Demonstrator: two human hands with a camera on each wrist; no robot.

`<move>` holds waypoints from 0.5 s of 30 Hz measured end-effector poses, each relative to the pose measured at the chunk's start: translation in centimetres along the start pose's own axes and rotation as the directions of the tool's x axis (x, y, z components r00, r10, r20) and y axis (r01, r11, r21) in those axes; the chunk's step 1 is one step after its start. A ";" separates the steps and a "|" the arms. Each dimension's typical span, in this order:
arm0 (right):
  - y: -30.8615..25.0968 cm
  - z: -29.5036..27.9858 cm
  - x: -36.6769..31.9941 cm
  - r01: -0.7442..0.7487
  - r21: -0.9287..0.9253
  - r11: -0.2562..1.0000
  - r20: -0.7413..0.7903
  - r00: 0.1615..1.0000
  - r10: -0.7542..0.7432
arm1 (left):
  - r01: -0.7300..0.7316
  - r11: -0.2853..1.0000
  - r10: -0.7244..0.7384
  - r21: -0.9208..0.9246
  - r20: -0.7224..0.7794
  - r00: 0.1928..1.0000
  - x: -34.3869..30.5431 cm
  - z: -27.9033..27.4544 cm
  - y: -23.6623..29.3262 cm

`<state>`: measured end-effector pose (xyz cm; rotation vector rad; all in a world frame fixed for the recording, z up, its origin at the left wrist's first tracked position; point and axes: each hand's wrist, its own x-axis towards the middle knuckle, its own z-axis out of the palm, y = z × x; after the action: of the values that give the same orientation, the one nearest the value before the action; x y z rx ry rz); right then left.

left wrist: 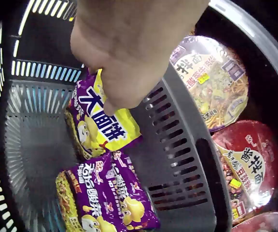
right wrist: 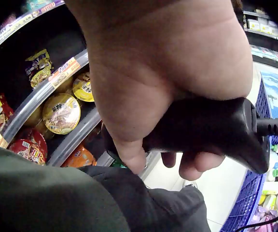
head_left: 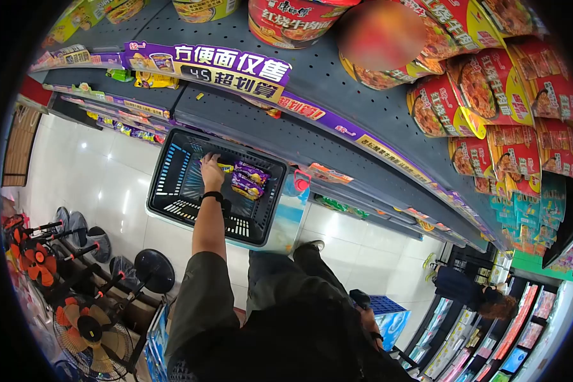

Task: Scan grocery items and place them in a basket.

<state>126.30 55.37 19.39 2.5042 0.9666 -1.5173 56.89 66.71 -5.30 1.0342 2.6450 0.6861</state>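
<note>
My left hand (head_left: pixel 211 173) reaches down into a dark shopping basket (head_left: pixel 165 207). In the left wrist view its fingers pinch the top edge of a purple and yellow instant noodle packet (left wrist: pixel 111 126), which leans at the basket's slotted wall. Right below it lie purple noodle packets (left wrist: pixel 112 191), seen on the right side of the basket (head_left: pixel 248 179) in the head view. Low beside my body, my right hand (right wrist: pixel 163 72) grips a black handheld device (right wrist: pixel 201 128) with a corded end; its far side is hidden by the hand.
Shelves (head_left: pixel 248 121) of instant noodles run across in front, with cup noodles (left wrist: pixel 209 84) close beside the basket. Several fans (head_left: pixel 89 328) stand at the left. A blue crate (head_left: pixel 385 305) is by my right hand. Another person (head_left: pixel 465 286) is farther right.
</note>
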 end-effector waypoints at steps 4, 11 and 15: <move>1.7 -0.8 2.3 0.120 0.002 0.993 0.006 0.993 -0.120 | 0.037 0.985 -0.083 -0.166 -0.278 0.957 -2.8 -2.4 2.3; -1.1 -2.4 0.4 0.011 -0.028 1.000 0.099 0.995 -0.009 | 0.690 0.057 -0.484 -0.721 0.585 0.651 -7.7 0.1 0.0; 1.6 -3.7 2.5 0.069 0.035 0.997 0.029 0.997 -0.070 | 0.598 0.099 -0.477 -0.795 0.489 0.730 -8.6 3.1 -1.3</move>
<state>130.89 56.59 18.80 2.4875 1.0428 -1.6000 63.49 61.04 -8.38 -0.2930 1.6493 1.5629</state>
